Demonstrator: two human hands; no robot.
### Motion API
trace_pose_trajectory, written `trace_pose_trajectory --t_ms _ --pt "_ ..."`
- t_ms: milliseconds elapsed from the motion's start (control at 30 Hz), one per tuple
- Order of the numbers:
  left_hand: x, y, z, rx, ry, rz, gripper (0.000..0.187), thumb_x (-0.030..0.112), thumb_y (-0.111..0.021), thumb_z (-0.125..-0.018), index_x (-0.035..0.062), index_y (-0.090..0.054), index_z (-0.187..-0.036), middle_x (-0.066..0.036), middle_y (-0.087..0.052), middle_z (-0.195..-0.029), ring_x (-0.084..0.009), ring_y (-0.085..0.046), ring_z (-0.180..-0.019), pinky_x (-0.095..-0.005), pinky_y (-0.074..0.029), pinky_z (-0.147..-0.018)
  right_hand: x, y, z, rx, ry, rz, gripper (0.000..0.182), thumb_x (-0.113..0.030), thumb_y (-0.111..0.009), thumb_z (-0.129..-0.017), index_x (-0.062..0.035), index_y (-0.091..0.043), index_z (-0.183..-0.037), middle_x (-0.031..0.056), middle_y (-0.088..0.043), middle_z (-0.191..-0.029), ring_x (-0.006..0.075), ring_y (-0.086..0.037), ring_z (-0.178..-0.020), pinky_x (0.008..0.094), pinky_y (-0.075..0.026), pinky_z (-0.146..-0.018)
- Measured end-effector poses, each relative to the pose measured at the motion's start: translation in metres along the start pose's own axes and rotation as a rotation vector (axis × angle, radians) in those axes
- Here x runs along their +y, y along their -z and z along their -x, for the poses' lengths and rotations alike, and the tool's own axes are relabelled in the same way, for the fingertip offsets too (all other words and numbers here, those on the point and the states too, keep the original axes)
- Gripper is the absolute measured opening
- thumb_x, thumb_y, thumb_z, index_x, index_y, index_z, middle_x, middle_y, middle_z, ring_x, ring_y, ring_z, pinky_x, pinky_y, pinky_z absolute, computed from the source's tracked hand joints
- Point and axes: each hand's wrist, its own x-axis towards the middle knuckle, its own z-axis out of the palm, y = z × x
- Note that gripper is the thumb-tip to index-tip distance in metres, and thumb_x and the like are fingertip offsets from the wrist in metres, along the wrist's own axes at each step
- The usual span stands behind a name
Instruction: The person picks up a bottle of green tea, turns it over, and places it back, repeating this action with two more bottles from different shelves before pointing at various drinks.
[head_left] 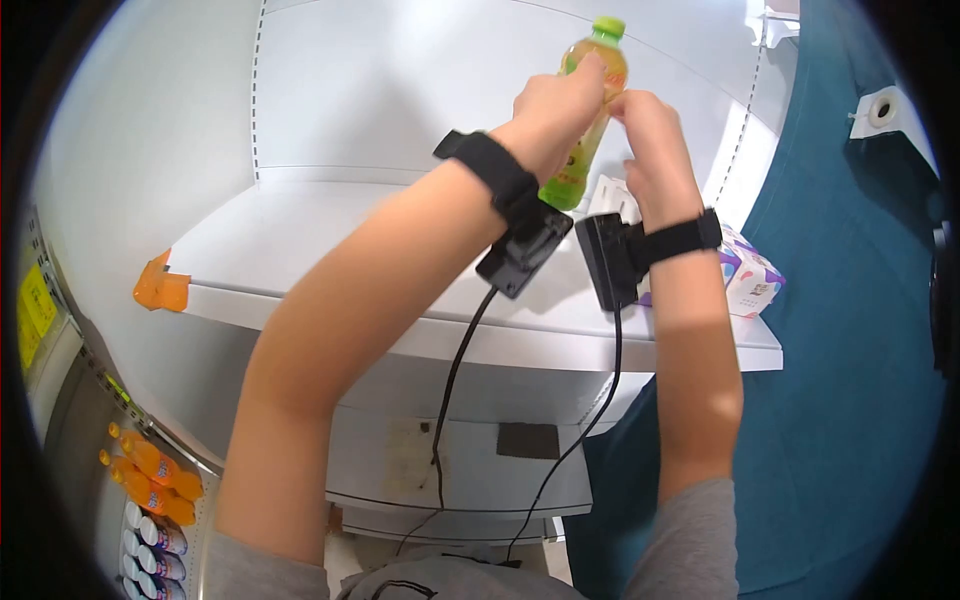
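Observation:
A drink bottle (569, 188) with a green cap and a yellow-green body is held up over the white shelf, tilted with its cap leaning to the right. My left hand (562, 108) is closed around its middle, thumb towards the neck. At the bottle's right side, my right hand (652, 135) has its fingers bent in a pinch, fingertips at the edge of the bottle. What lies between those fingertips is too small to make out. Black straps with small black boxes and cables are on both wrists.
A tissue box (752, 278) with a purple pattern sits at the right end of the shelf (480, 343). Orange tape (162, 284) covers its left corner. Orange drink bottles (150, 470) and white-capped containers (155, 560) stand lower left. A dark teal curtain (800, 450) hangs right.

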Motion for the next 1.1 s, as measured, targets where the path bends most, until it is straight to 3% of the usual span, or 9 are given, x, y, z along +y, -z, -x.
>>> trace_pose_trajectory --t_ms 100,167,267,333,400,467,700,767,1100 --pt "0.023 0.007 0.063 0.107 -0.218 0.029 0.056 0.041 -0.042 -0.082 -0.0038 -0.043 -0.116 -0.019 -0.041 -0.118 -0.0251 -0.034 -0.113 -0.0338 -0.025 -0.094 -0.011 -0.007 0.046 -0.092 0.223 -0.311 0.047 0.0 -0.041 -0.071 0.0109 -0.04 -0.116 0.0155 -0.052 -0.105 0.0179 -0.047 -0.096 0.0253 -0.033 -0.085" --pt "0.021 0.015 0.094 0.062 -0.383 0.044 0.05 0.037 -0.043 -0.084 -0.0058 -0.048 -0.109 -0.014 -0.051 -0.105 -0.0182 -0.042 -0.1 -0.0275 -0.03 -0.088 -0.004 -0.009 0.067 -0.151 0.39 -0.542 0.056 0.002 -0.038 -0.074 0.0129 -0.02 -0.126 0.0258 -0.025 -0.131 0.0247 -0.025 -0.124 0.0312 -0.02 -0.1" --pt "0.002 0.025 0.129 0.046 -0.688 0.186 0.048 0.033 -0.048 -0.081 -0.0069 -0.047 -0.107 -0.016 -0.058 -0.076 -0.0169 -0.056 -0.068 -0.0292 -0.043 -0.063 -0.008 -0.013 0.123 -0.222 0.502 -0.71 0.054 0.005 -0.036 -0.074 0.0137 -0.021 -0.125 0.0286 -0.023 -0.13 0.0289 -0.025 -0.124 0.0323 -0.02 -0.1" --pt "-0.005 0.031 0.177 0.141 -0.609 0.021 0.055 0.03 -0.051 -0.08 -0.0105 -0.038 -0.115 -0.019 -0.058 -0.084 -0.0172 -0.056 -0.081 -0.0285 -0.043 -0.072 -0.01 -0.014 0.159 -0.107 0.46 -0.418 0.054 0.006 -0.036 -0.075 0.0143 -0.019 -0.125 0.0305 -0.022 -0.13 0.0314 -0.027 -0.122 0.0338 -0.021 -0.1" --pt "-0.016 0.047 0.208 0.137 -0.78 -0.227 0.065 0.026 -0.053 -0.078 -0.0107 -0.025 -0.124 -0.032 -0.041 -0.114 -0.0388 -0.043 -0.109 -0.034 -0.032 -0.093 0.0 -0.025 0.189 -0.132 0.499 -0.694 0.055 0.007 -0.036 -0.075 0.0144 -0.017 -0.126 0.0319 -0.021 -0.129 0.0346 -0.028 -0.121 0.0359 -0.022 -0.099" --pt "-0.012 0.057 0.243 0.041 -0.636 -0.315 0.07 0.023 -0.054 -0.08 -0.009 -0.017 -0.129 -0.023 -0.034 -0.127 -0.024 -0.029 -0.121 -0.0307 -0.022 -0.097 0.0 -0.03 0.216 -0.058 0.403 -0.564 0.053 0.003 -0.034 -0.078 0.014 -0.016 -0.126 0.0314 -0.021 -0.129 0.0372 -0.028 -0.12 0.0371 -0.023 -0.099" --pt "-0.013 0.076 0.304 0.235 -0.571 -0.551 0.071 0.021 -0.055 -0.078 -0.0089 -0.015 -0.129 -0.024 -0.021 -0.134 -0.0283 -0.021 -0.126 -0.0314 -0.021 -0.099 0.004 -0.047 0.265 -0.322 0.388 -0.649 0.06 -0.013 -0.035 -0.077 0.0118 -0.014 -0.128 0.0254 -0.022 -0.132 0.035 -0.025 -0.122 0.042 -0.02 -0.1" --pt "-0.018 0.073 0.312 0.351 -0.617 -0.524 0.069 0.025 -0.055 -0.075 -0.0049 -0.023 -0.128 -0.025 -0.03 -0.128 -0.0424 -0.029 -0.118 -0.0414 -0.026 -0.098 0.005 -0.052 0.272 -0.346 0.393 -0.664 0.059 -0.013 -0.034 -0.078 0.0116 -0.014 -0.128 0.0253 -0.022 -0.132 0.0345 -0.026 -0.122 0.0413 -0.021 -0.1" --pt "-0.028 0.046 0.349 0.781 -0.468 -0.875 0.068 0.023 -0.053 -0.075 -0.0003 -0.02 -0.13 -0.023 -0.026 -0.131 -0.0406 -0.028 -0.119 -0.0392 -0.032 -0.095 0.01 -0.062 0.291 -0.693 0.181 -0.805 0.063 -0.022 -0.038 -0.077 0.0053 -0.018 -0.13 0.0242 -0.025 -0.131 0.0341 -0.03 -0.12 0.0421 -0.024 -0.099"
